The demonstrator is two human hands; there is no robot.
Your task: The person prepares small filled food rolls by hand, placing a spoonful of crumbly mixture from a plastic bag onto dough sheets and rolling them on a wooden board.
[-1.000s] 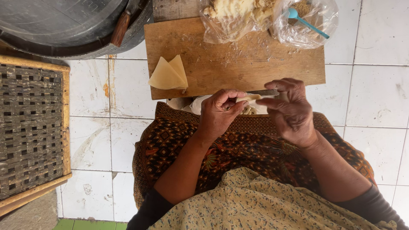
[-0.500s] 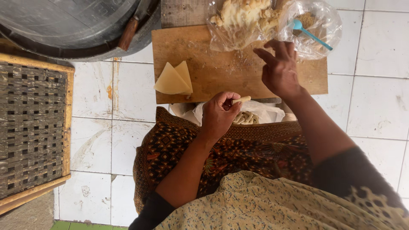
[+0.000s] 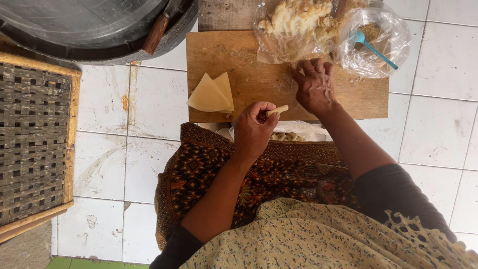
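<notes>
White floor tiles (image 3: 438,134) under everything, stained in places; rectangular wooden cutting board (image 3: 239,50) laid flat on them in front of a patterned batik-cloth lap (image 3: 298,174). Left hand (image 3: 254,130) held just off the near edge of the board, fingers curled shut around a small pale rolled pastry stick (image 3: 277,110), one end of the roll protruding toward the right. Right hand (image 3: 315,87) resting palm-down on the board near its far edge, fingers spread and loose, fingertips touching the rim of a clear plastic bag of pale crumbly filling (image 3: 298,22); nothing visibly pinched between them, though a pinch of filling under the fingertips cannot be ruled out. Second clear plastic bag with a blue plastic spoon (image 3: 373,47) at the far right corner of the board. Small stack of thin yellowish triangular wrapper sheets (image 3: 211,94) at the near left corner, overhanging the edge slightly. Beneath the near edge, white plastic sheet (image 3: 303,130) holding several finished rolls, partly hidden. Large dark round metal pan (image 3: 74,30) and woven bamboo tray (image 3: 30,139) well to the left. Judged progress: one roll formed and in hand, a few already set aside, wrappers and filling remaining.
</notes>
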